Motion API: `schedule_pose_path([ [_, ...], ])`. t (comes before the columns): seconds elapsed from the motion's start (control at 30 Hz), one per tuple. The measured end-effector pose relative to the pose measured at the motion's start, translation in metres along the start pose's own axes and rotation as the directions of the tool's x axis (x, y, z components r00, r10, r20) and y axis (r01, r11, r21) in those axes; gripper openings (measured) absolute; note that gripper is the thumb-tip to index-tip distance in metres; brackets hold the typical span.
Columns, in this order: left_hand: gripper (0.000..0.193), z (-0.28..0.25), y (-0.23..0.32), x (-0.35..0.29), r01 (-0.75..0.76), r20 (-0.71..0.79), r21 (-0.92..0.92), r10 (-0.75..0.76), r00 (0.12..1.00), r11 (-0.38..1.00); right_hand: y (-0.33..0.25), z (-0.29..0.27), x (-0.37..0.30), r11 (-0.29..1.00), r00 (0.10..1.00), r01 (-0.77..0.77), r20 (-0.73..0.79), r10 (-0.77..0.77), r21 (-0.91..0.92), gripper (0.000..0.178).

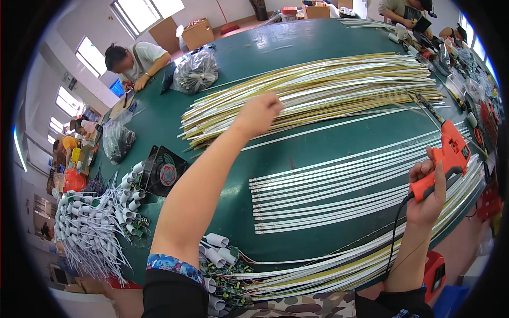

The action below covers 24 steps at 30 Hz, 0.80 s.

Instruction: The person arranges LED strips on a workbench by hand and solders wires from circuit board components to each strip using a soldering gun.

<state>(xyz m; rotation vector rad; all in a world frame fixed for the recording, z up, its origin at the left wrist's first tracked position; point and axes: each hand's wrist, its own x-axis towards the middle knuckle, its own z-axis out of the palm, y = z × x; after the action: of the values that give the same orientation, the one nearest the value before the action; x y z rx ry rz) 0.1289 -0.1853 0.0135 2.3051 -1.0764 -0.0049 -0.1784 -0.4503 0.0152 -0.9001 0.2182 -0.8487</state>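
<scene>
The right grip [428, 193] is closed round an orange gun [452, 153], its tip pointing up and left, its black cord [393, 249] hanging by the wrist. The left grip [260, 112], fingers curled, is over a heap [339, 79] of white and yellow strips on the green desk [307, 151]; whether it holds one cannot be told. Nearer the body lies a row [328, 197] of white strips, side by side. Closest, a bundle [339, 278] runs rightward from green boards [233, 286]. Left of the left forearm sits a black fan [167, 174], near wired tubes [87, 222]. A co-worker [139, 61] leans on the desk beyond.
</scene>
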Motion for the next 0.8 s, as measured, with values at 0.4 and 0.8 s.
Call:
schedule_pose_path([
  [0.4, 0.017, -0.032, 0.033, 0.011, 0.074, 0.129, -0.084, -0.063, 0.990, 0.994, -0.013, -0.002, -0.012, 0.949, 0.911, 0.314, 0.277, -0.306, 0.017, 0.062],
  [0.8, 0.016, 0.005, 0.035, -0.043, 0.555, 0.641, -0.160, -0.341, 0.687, 0.817, -0.004, 0.002, -0.007, 0.979, 0.939, 0.189, 0.280, -0.202, 0.072, 0.055],
])
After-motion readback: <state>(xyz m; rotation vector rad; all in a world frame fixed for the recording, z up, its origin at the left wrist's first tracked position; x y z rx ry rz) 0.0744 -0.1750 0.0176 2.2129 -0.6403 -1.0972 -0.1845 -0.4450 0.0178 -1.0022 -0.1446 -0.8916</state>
